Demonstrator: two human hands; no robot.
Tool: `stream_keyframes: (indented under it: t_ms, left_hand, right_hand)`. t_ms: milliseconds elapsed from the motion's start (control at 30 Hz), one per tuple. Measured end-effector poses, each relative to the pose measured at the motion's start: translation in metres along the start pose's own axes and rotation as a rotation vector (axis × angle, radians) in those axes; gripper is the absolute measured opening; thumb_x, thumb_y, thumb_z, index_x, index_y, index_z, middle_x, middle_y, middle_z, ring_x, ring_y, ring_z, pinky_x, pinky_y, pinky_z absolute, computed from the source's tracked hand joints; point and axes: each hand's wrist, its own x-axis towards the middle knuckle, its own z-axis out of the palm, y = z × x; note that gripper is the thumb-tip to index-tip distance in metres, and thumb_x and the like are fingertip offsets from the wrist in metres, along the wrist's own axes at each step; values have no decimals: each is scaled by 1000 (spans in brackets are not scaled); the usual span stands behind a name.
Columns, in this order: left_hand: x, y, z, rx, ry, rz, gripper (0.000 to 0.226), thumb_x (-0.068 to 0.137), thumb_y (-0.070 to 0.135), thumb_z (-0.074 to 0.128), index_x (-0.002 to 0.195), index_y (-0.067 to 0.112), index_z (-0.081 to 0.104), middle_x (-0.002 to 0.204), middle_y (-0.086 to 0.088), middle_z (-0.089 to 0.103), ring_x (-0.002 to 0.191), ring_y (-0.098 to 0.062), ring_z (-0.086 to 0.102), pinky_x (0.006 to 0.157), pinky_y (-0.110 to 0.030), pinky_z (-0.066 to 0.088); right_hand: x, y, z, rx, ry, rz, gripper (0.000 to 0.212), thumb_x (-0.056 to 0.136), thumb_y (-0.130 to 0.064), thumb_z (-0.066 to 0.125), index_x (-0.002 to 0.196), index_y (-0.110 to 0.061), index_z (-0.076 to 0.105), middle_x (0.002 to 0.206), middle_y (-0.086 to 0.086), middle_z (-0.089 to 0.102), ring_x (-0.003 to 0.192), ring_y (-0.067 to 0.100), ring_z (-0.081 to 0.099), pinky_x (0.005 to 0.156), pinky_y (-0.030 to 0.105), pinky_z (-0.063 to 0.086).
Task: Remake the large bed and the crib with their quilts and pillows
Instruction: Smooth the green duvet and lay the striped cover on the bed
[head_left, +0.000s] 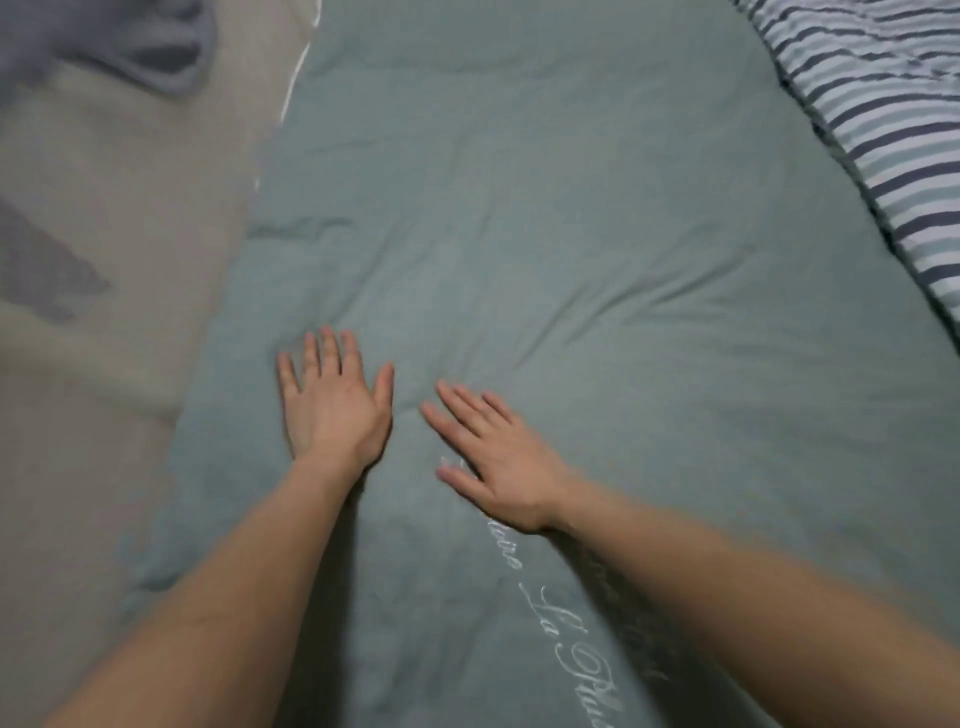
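Quilt-smoothing step, large bed

Forearms entered from the near edge, both bare. Script embroidery (566, 618) noted on the green quilt (571, 234), running along the cloth between the wrists and partly under the right one.

Left hand (335, 402) laid flat on the quilt, palm down, fingers straight and slightly spread, nothing held. Right hand (498, 457) likewise flat and unclenched, fingers angled toward the left hand, tips close to its thumb but apart; nothing held. Some motion blur on the right forearm.

Quilt spread lengthwise away from the hands, long axis near to far. Shallow creases seen fanning ahead of the fingertips and off to the right. Left edge of the quilt closer to the left hand, with beige sheet (104, 208) exposed beyond it. Right hand judged nearer the wrinkled span toward the striped bedding (893, 145).

Grey cloth (156, 47) bunched at far left. Crib not in view. Remaining work judged: outward sweeps, pillows.
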Motion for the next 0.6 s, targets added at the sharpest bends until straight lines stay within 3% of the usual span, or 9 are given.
stream_keyframes:
  t_ms: [33, 100, 167, 233, 267, 333, 433, 500, 600]
  left_hand:
    - [-17, -11, -5, -24, 24, 33, 66, 99, 49, 22, 152, 10, 18, 160, -11, 14, 148, -24, 8, 119, -47, -1]
    - [-52, -28, -11, -103, 102, 79, 63, 98, 46, 27, 151, 12, 23, 158, -11, 18, 147, -26, 13, 117, -49, 2]
    - [-99, -49, -10, -124, 105, 80, 66, 93, 47, 26, 150, 12, 27, 157, -12, 24, 146, -28, 19, 116, -51, 6]
    - [-149, -79, 2, -90, 68, 7, 67, 94, 49, 23, 150, 13, 26, 157, -12, 24, 145, -28, 20, 116, -52, 8]
    - [-186, -104, 11, -99, -4, -95, 65, 97, 49, 21, 152, 14, 22, 158, -10, 20, 146, -27, 16, 116, -53, 7]
    - [-252, -142, 28, -194, -204, -335, 64, 99, 51, 20, 153, 16, 16, 160, -8, 14, 147, -26, 13, 116, -52, 9]
    - [-341, -183, 40, -377, -244, -517, 61, 99, 46, 29, 147, 9, 31, 152, -15, 33, 135, -33, 37, 108, -48, 32]
    - [-384, -201, 46, -505, -180, -527, 54, 99, 39, 38, 140, 4, 41, 141, -19, 45, 125, -37, 47, 101, -45, 38]
    - [-411, -218, 61, -709, -112, -644, 54, 98, 40, 43, 137, 4, 44, 136, -22, 50, 123, -38, 48, 99, -42, 39]
  right_hand:
    - [-7, -17, 5, -9, -10, -43, 68, 92, -56, 17, 152, -24, 13, 161, 3, 6, 148, 16, 4, 120, 33, -1]
    - [-21, -33, 7, -10, 102, 104, 69, 92, -56, 16, 152, -22, 20, 160, 3, 13, 148, 18, 10, 119, 33, 0]
    - [-45, -41, 7, 0, 208, 504, 68, 94, -54, 20, 151, -17, 23, 158, 11, 16, 147, 24, 11, 120, 37, 3]
    - [-72, -67, 16, 67, 140, 720, 70, 96, -55, 23, 153, -15, 12, 159, 17, 5, 148, 28, 2, 121, 40, 2]
    - [-90, -103, 30, 70, 59, 647, 74, 95, -59, 20, 153, -16, 5, 159, 16, -2, 148, 27, -3, 121, 39, 0]
    - [-120, -176, 56, 84, -93, 245, 77, 89, -64, 11, 153, -21, -1, 159, 12, -9, 148, 25, -8, 121, 36, -3]
    - [-152, -250, 81, 43, -256, -303, 67, 94, -58, 21, 153, -26, 8, 160, 3, -1, 148, 17, -2, 120, 35, -2]
    - [-159, -265, 86, 30, -149, -245, 65, 95, -54, 25, 152, -25, 18, 160, 2, 8, 148, 17, 7, 121, 37, 5]
    - [-164, -280, 95, 72, 44, 254, 73, 89, -58, 17, 152, -21, 20, 160, 9, 9, 148, 22, 9, 120, 35, 4]
